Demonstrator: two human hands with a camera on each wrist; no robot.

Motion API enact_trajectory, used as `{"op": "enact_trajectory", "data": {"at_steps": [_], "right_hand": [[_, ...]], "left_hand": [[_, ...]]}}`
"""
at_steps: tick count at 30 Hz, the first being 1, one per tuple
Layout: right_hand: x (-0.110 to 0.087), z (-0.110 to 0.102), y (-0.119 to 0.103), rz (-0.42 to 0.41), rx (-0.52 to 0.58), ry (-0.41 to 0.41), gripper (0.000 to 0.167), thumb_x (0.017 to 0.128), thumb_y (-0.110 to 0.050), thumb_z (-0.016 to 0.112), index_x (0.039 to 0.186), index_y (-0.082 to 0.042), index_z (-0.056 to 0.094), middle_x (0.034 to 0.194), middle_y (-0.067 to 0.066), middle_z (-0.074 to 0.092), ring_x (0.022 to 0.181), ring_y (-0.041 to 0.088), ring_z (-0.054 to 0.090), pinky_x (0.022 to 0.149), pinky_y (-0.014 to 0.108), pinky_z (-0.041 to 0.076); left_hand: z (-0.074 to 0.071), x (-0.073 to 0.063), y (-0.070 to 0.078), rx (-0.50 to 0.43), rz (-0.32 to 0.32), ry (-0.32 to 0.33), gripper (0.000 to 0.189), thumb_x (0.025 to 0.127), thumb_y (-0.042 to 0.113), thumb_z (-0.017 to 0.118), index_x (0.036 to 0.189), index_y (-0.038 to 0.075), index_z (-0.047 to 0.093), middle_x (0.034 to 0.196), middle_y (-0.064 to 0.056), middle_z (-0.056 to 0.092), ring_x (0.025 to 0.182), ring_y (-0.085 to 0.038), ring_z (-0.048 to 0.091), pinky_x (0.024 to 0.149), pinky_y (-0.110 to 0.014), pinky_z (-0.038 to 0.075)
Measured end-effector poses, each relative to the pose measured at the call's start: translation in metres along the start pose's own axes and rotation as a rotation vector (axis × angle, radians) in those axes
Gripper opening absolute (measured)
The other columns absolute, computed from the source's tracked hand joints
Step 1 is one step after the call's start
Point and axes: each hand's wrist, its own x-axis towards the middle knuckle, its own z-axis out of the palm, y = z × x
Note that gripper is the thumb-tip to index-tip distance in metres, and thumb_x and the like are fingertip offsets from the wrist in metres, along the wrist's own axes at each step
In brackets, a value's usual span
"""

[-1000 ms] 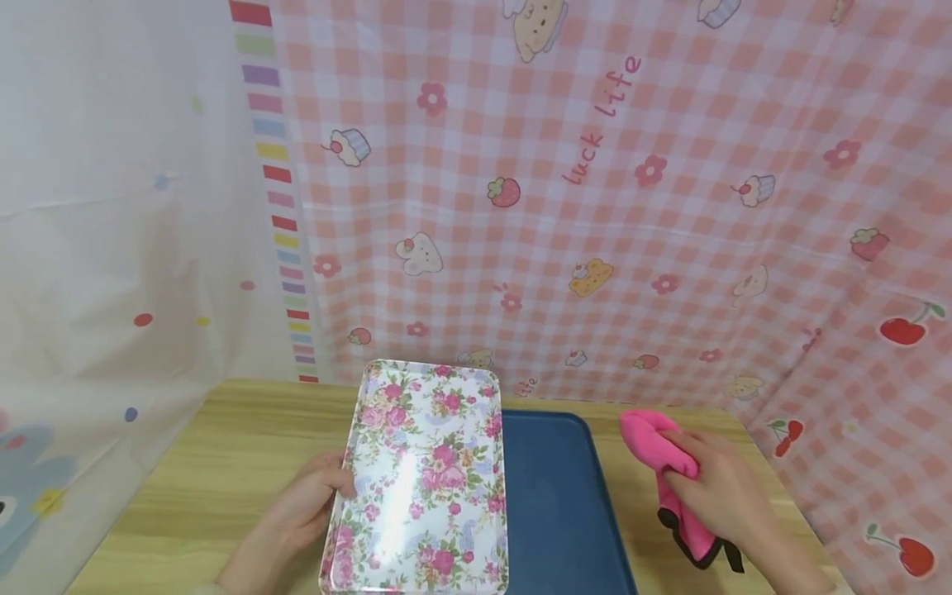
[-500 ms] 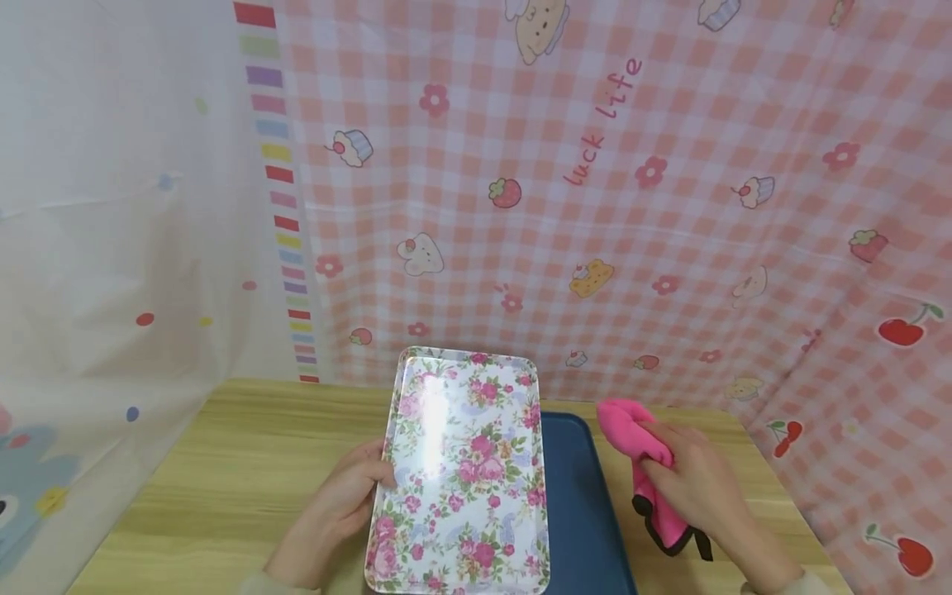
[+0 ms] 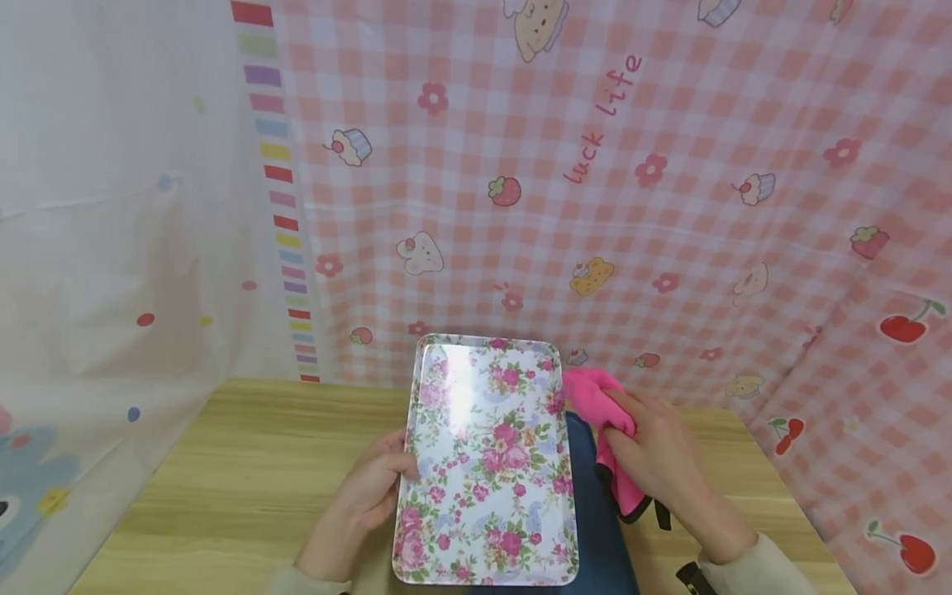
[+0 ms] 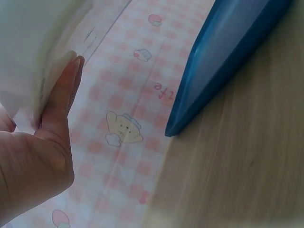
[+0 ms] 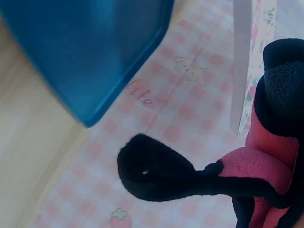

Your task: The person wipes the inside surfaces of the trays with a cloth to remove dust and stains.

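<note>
My left hand [image 3: 369, 487] grips a white tray with pink flowers [image 3: 487, 463] by its left edge, thumb on the front. In the left wrist view, fingers [image 4: 61, 95] lie against the tray's pale back. The tray is raised and tilted up above a dark blue tray [image 3: 598, 529]. My right hand [image 3: 662, 450] holds a bunched pink cloth [image 3: 591, 401] with black edging. Its tip meets the flowered tray's right edge in the head view; whether they touch I cannot tell. A black loop [image 5: 152, 168] hangs from the cloth in the right wrist view.
The blue tray lies on a light wooden table [image 3: 245, 479], mostly hidden behind the flowered tray. A pink checked curtain [image 3: 461, 223] hangs at the back and right, and a white one [image 3: 149, 231] at the left.
The flowered tray, in my left hand, has moved right and up, covering more of the blue tray. My right hand has brought the pink cloth left and up to the tray's edge.
</note>
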Motion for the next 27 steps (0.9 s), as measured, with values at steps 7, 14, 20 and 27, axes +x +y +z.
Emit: {"op": "enact_trajectory", "data": {"at_steps": [7, 14, 20, 27], "right_hand": [[0.018, 0.000, -0.012, -0.059, 0.023, 0.035, 0.035, 0.085, -0.006, 0.067, 0.117, -0.010, 0.078, 0.091, 0.006, 0.070, 0.082, 0.026, 0.053, 0.060, 0.035, 0.039], [0.033, 0.001, -0.022, -0.089, -0.001, 0.043, 0.015, 0.084, -0.007, 0.064, 0.092, -0.015, 0.074, 0.080, 0.003, 0.063, 0.079, 0.026, 0.054, 0.060, 0.036, 0.039], [0.043, 0.009, -0.030, -0.044, -0.013, -0.053, 0.016, 0.085, -0.011, 0.064, 0.072, -0.019, 0.058, 0.065, -0.002, 0.049, 0.070, 0.023, 0.047, 0.058, 0.035, 0.036], [0.053, 0.014, -0.042, 0.038, -0.070, -0.117, 0.007, 0.085, -0.016, 0.064, 0.088, -0.014, 0.070, 0.077, 0.004, 0.054, 0.066, 0.024, 0.048, 0.052, 0.034, 0.035]], "left_hand": [[0.004, 0.000, -0.002, 0.024, 0.019, -0.026, 0.082, 0.071, -0.014, 0.049, 0.151, -0.018, 0.031, 0.119, -0.012, 0.069, 0.103, -0.024, 0.071, 0.092, -0.035, 0.059], [0.006, -0.001, -0.005, 0.034, 0.007, -0.010, 0.087, 0.070, -0.014, 0.049, 0.154, -0.017, 0.027, 0.123, -0.014, 0.068, 0.106, -0.025, 0.070, 0.093, -0.035, 0.058], [0.010, -0.001, -0.004, 0.036, 0.008, 0.010, 0.086, 0.070, -0.014, 0.050, 0.154, -0.016, 0.029, 0.122, -0.014, 0.068, 0.105, -0.024, 0.070, 0.093, -0.033, 0.058], [0.015, -0.001, -0.003, 0.021, 0.014, -0.018, 0.085, 0.071, -0.014, 0.049, 0.153, -0.017, 0.029, 0.122, -0.014, 0.068, 0.105, -0.023, 0.070, 0.092, -0.032, 0.059]]}}
